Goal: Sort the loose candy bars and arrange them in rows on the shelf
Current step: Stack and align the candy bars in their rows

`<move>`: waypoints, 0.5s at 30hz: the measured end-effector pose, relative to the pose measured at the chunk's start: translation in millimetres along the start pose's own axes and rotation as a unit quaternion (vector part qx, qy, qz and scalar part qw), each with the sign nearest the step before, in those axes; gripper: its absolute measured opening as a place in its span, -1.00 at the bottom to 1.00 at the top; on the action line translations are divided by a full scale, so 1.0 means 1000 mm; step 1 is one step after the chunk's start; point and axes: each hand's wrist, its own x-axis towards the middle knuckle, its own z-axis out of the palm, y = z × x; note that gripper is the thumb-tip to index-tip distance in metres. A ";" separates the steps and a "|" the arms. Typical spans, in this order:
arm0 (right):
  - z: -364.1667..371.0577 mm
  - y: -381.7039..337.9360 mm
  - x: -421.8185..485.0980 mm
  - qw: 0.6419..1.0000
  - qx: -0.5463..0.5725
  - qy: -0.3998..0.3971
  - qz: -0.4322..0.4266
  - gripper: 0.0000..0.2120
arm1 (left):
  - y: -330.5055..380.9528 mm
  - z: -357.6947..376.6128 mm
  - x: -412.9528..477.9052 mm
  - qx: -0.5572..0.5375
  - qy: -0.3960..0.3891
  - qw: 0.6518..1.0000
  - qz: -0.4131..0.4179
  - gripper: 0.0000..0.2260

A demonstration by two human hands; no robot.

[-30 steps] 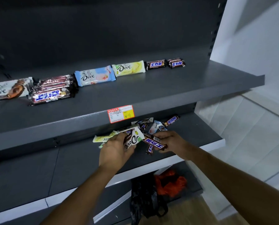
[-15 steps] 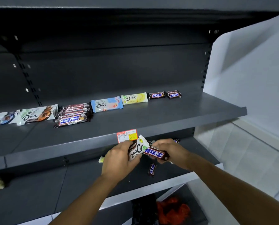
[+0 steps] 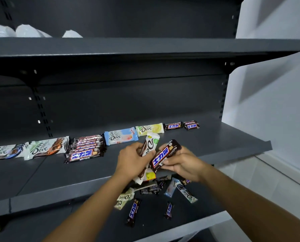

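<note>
Raised since before, over the middle shelf [image 3: 224, 142]: my left hand [image 3: 131, 163] grips a white Dove bar [image 3: 150, 144], my right hand [image 3: 184, 165] a brown bar [image 3: 165, 154]. Sorted row [image 3: 121, 137] behind; loose bars [image 3: 170, 188] below.

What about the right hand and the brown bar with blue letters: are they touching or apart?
Touching. The head view shows the right hand with its fingers curled round the lower end of the brown bar.
</note>
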 end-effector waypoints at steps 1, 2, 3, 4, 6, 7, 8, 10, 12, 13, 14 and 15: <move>0.001 -0.005 0.005 1.000 -0.003 0.010 -0.009 -0.63 | -0.002 -0.003 0.008 -0.017 -0.007 1.000 -0.020 -0.80; 0.001 -0.009 0.011 1.000 0.001 0.020 -0.018 -0.62 | -0.004 -0.005 0.016 -0.045 -0.014 0.998 -0.041 -0.80; 0.000 -0.012 0.017 0.999 0.008 0.026 -0.026 -0.61 | -0.007 -0.006 0.023 -0.082 -0.021 0.995 -0.060 -0.79; 0.001 -0.014 0.023 0.999 0.014 0.027 -0.032 -0.61 | -0.009 -0.007 0.029 -0.123 -0.027 0.989 -0.077 -0.80; 0.002 -0.017 0.035 0.999 0.020 0.027 -0.043 -0.62 | -0.012 -0.010 0.041 -0.196 -0.040 0.974 -0.104 -0.80; 0.002 -0.018 0.040 0.998 0.019 0.030 -0.047 -0.62 | -0.013 -0.011 0.047 -0.219 -0.048 0.968 -0.113 -0.81; 0.002 -0.018 0.046 0.998 0.017 0.033 -0.052 -0.63 | -0.014 -0.013 0.054 -0.236 -0.056 0.963 -0.121 -0.82; 0.001 -0.017 0.056 0.997 0.017 0.039 -0.061 -0.64 | -0.015 -0.014 0.065 -0.259 -0.066 0.955 -0.131 -0.84; -0.002 -0.016 0.064 0.997 0.021 0.043 -0.067 -0.64 | -0.018 -0.014 0.075 -0.257 -0.079 0.954 -0.129 -0.83; -0.003 -0.015 0.068 0.996 0.022 0.043 -0.070 -0.64 | -0.020 -0.013 0.079 -0.253 -0.091 0.955 -0.127 -0.82; -0.005 -0.014 0.071 0.996 0.023 0.044 -0.072 -0.64 | -0.022 -0.012 0.084 -0.254 -0.105 0.953 -0.126 -0.82; -0.007 -0.013 0.073 0.996 0.024 0.045 -0.075 -0.63 | -0.023 -0.012 0.087 -0.260 -0.122 0.950 -0.123 -0.82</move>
